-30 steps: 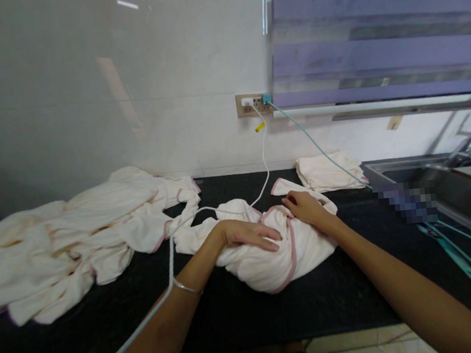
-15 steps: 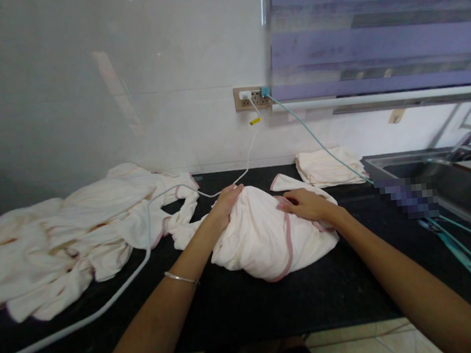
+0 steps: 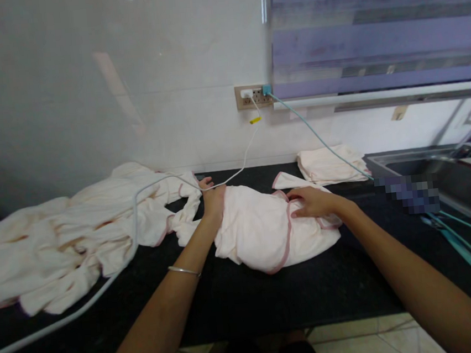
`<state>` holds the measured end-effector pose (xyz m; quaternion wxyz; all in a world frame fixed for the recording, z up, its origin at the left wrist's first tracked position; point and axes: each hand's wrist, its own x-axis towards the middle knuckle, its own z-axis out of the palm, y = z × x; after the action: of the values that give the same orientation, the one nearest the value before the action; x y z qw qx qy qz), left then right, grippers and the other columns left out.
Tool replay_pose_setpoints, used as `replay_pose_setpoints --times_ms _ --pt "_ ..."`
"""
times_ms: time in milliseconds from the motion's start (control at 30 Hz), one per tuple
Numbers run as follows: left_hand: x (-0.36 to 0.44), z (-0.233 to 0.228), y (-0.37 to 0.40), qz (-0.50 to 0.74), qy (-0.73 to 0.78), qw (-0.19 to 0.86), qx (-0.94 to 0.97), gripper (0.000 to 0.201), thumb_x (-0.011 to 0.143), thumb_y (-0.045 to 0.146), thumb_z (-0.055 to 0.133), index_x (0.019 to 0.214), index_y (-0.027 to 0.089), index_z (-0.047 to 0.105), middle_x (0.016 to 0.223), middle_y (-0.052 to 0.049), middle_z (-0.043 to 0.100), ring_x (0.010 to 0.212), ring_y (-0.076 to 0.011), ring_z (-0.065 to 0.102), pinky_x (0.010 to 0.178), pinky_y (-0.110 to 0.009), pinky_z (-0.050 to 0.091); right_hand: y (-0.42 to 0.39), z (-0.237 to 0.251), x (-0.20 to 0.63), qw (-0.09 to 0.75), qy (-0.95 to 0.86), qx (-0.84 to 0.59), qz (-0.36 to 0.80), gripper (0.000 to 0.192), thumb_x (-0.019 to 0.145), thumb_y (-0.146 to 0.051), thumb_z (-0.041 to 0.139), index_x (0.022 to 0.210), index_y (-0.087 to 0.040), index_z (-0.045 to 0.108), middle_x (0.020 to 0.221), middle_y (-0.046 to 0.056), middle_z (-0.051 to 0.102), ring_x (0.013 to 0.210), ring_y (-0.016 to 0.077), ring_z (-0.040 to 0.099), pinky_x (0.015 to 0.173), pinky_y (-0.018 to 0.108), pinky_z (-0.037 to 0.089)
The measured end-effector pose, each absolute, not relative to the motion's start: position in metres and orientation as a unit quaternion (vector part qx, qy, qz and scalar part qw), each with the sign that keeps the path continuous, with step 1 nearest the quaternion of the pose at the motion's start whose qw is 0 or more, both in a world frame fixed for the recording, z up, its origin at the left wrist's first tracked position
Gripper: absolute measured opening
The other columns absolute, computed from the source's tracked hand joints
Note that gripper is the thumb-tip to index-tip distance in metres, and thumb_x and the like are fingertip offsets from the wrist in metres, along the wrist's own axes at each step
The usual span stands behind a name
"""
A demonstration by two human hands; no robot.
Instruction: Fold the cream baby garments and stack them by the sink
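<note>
A cream cloth with pink trim [image 3: 261,229] lies bunched on the black counter [image 3: 272,295] in front of me. My left hand [image 3: 211,196] grips the cloth's far left edge, fingers curled into the fabric. Flat on the right part of the same cloth rests my right hand [image 3: 315,202], fingers spread and pressing it down. A white cable [image 3: 235,173] passes just behind my left hand.
A heap of similar cream cloths [image 3: 70,237] covers the counter's left side. A folded cloth stack [image 3: 330,164] sits at the back right by the steel sink [image 3: 439,171]. A wall socket [image 3: 253,96] feeds the white cable and a teal cable [image 3: 467,243].
My left hand moved from the top of the cloth to its far left edge and pulled it flatter. My right hand stayed pressing the right side. The white cable shifted back and left.
</note>
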<state>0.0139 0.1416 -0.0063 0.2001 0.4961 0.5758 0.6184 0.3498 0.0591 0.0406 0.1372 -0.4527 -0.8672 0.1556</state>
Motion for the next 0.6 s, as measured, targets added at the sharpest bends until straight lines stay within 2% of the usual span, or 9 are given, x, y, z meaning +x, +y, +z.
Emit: replay_pose_setpoints --times_ms 133,200,267,333,400,500,600 --pt "0.025 -0.007 0.131 0.420 0.606 0.118 0.665 0.050 0.082 0.031 0.066 0.128 0.014 0.056 0.134 -0.019 0.060 0.130 -0.0331 0.055 0.112 -0.045 0.042 0.065 0.037 0.350 0.151 -0.858 -0.479 0.106 0.021 0.086 -0.026 0.067 0.104 -0.018 0.075 0.110 0.011 0.074 0.101 0.0248 0.066 0.091 0.032 0.046" --pt "0.039 -0.005 0.117 0.345 0.583 0.061 0.733 0.055 0.085 0.038 0.067 0.132 0.011 0.057 0.144 -0.021 0.056 0.141 -0.0385 0.045 0.120 -0.051 0.032 0.067 0.036 0.349 0.174 -0.845 -0.501 0.070 0.017 0.091 -0.022 0.058 0.099 -0.017 0.073 0.104 0.011 0.073 0.095 0.0227 0.065 0.086 0.030 0.044" --pt "0.054 0.002 0.099 0.279 0.551 0.002 0.787 0.062 0.091 0.046 0.062 0.141 0.011 0.053 0.152 -0.020 0.050 0.149 -0.0411 0.034 0.123 -0.056 0.024 0.066 0.035 0.346 0.210 -0.825 -0.523 0.041 0.020 0.095 -0.020 0.051 0.105 -0.017 0.068 0.101 0.011 0.072 0.092 0.0221 0.064 0.081 0.029 0.042" --pt "0.068 0.015 0.081 0.227 0.483 -0.004 0.845 0.064 0.096 0.050 0.054 0.148 0.014 0.049 0.153 -0.016 0.051 0.149 -0.0384 0.035 0.123 -0.054 0.024 0.063 0.036 0.342 0.248 -0.799 -0.546 0.031 0.022 0.099 -0.024 0.046 0.113 -0.016 0.062 0.097 0.011 0.071 0.089 0.0223 0.063 0.078 0.029 0.040" --pt "0.077 0.029 0.066 0.191 0.395 0.034 0.898 0.060 0.100 0.050 0.048 0.151 0.019 0.047 0.149 -0.013 0.057 0.140 -0.0326 0.049 0.120 -0.047 0.032 0.059 0.038 0.336 0.280 -0.779 -0.559 0.045 0.025 0.102 -0.030 0.043 0.115 -0.016 0.060 0.093 0.010 0.071 0.086 0.0219 0.063 0.075 0.028 0.039" --pt "0.082 0.046 0.052 0.166 0.330 0.090 0.925 0.053 0.101 0.049 0.046 0.146 0.024 0.053 0.138 -0.010 0.065 0.123 -0.0282 0.063 0.109 -0.039 0.044 0.050 0.043 0.329 0.287 -0.779 -0.550 0.094 0.033 0.104 -0.040 0.040 0.097 -0.018 0.064 0.088 0.007 0.071 0.081 0.0196 0.061 0.071 0.027 0.037" --pt "0.080 0.053 0.051 0.156 0.344 0.105 0.920 0.043 0.099 0.044 0.048 0.134 0.023 0.062 0.129 -0.009 0.069 0.118 -0.0282 0.064 0.104 -0.037 0.046 0.045 0.048 0.327 0.257 -0.794 -0.533 0.136 0.046 0.104 -0.045 0.038 0.076 -0.018 0.063 0.079 0.005 0.069 0.073 0.0172 0.058 0.065 0.027 0.034"
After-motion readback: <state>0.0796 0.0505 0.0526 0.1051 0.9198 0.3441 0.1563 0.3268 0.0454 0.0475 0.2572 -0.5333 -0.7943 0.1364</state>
